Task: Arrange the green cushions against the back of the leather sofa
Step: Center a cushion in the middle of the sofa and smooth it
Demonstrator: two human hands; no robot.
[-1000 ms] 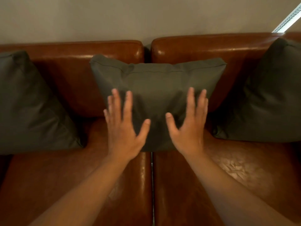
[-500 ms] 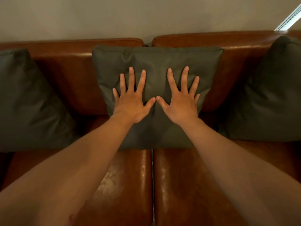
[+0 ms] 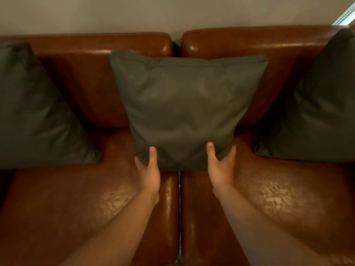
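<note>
Left cushion (image 3: 38,112) and right cushion (image 3: 317,112) lean on the sofa back (image 3: 86,54); left hand (image 3: 149,173) and right hand (image 3: 221,167) pinch the middle cushion's (image 3: 184,104) lower corners, likely final seating left.

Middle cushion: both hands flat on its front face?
No. The left hand and right hand grip the middle cushion's bottom corners, thumbs in front.

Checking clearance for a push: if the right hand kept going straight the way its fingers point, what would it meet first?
The right hand already grips the middle cushion at its lower corner; going on, it would likely press that cushion into the sofa backrest.
</note>
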